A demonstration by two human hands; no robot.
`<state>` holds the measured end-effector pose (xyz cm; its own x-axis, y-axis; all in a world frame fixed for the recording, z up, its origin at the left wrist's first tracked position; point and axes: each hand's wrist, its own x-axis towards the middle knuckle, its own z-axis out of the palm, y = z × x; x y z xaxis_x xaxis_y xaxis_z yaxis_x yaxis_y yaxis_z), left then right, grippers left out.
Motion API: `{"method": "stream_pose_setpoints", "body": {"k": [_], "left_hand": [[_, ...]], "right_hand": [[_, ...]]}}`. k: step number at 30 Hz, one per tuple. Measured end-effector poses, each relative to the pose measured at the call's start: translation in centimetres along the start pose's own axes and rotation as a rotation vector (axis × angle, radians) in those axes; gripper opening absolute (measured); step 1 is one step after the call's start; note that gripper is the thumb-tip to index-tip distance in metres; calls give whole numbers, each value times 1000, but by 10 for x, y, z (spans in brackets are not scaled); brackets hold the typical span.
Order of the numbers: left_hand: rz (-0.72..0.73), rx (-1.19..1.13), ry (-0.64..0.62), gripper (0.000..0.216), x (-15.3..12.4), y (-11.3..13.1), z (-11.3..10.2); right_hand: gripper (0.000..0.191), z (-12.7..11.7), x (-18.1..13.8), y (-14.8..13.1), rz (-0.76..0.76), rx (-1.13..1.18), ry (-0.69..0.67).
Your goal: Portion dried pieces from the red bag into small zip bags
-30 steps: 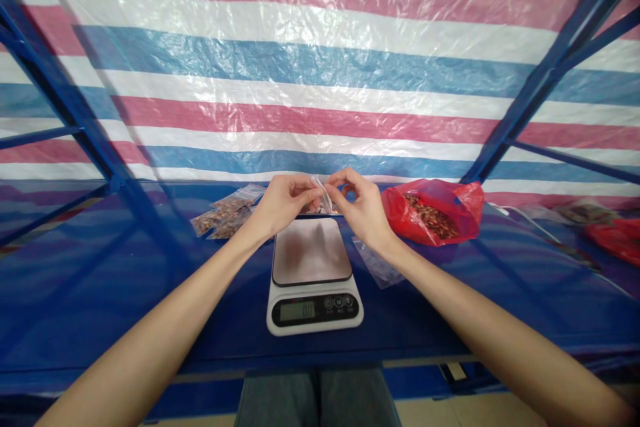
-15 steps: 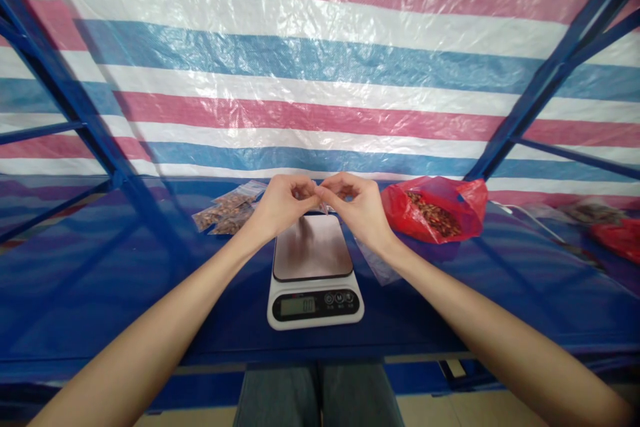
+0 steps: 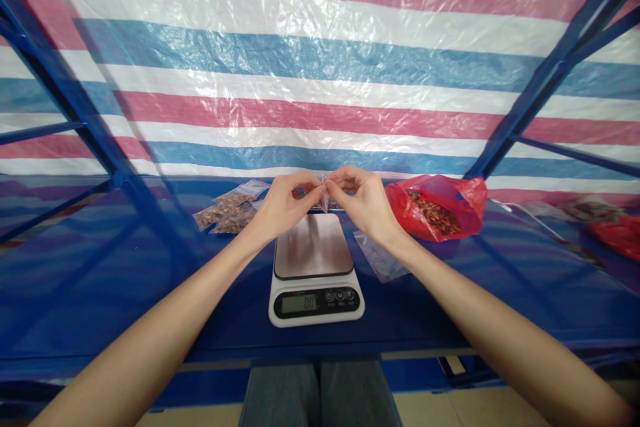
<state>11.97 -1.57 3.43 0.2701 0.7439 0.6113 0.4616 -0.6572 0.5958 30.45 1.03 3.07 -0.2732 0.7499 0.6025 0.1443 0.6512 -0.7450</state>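
Note:
Between my two hands, above the far edge of the scale, a small clear zip bag (image 3: 325, 199) is pinched by its top. My left hand (image 3: 291, 203) grips its left side with thumb and forefinger. On the other side my right hand (image 3: 364, 202) pinches it the same way. What the bag holds is too small to tell. Below sits a white kitchen scale (image 3: 316, 273) with a bare metal plate and a display that appears to read 0.0. Several filled zip bags (image 3: 234, 210) lie left of my left hand. Flat clear bags (image 3: 383, 259) lie under my right wrist.
An open red plastic bag (image 3: 435, 210) of brown dried pieces stands right of my right hand. Farther right are another red bag (image 3: 617, 237) and a white cord (image 3: 535, 220). Blue metal posts (image 3: 530, 90) flank the blue shelf (image 3: 115, 280), with striped sheeting (image 3: 310, 73) behind.
My hands have moved slightly apart, the right one a little to the right. More of the small zip bag shows between the fingers. The scale and the other bags stay in place.

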Motion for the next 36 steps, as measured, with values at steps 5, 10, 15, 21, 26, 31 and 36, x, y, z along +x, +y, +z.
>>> {"method": "stream_pose_setpoints", "body": {"k": [5,10,15,21,26,31,36], "left_hand": [[26,215,143,25,-2,1,11],[79,353,289,21,-3,2,15],[123,305,222,18,-4,1,12],[33,461,287,20,-7,2,11],[43,449,255,17,-8,2,9],[-12,442,287,18,-7,4,9],[-31,251,294,17,-5,3,5]], "right_hand": [[9,2,-3,-3,-70,-341,36],[6,-1,-2,-7,-123,-434,97],[14,-5,2,-5,-52,-239,36],[15,-5,2,2,-52,-418,26],[22,-2,0,6,-38,-279,-75],[30,-6,4,6,-12,-325,23],[31,-9,9,13,14,75,-32]]}}
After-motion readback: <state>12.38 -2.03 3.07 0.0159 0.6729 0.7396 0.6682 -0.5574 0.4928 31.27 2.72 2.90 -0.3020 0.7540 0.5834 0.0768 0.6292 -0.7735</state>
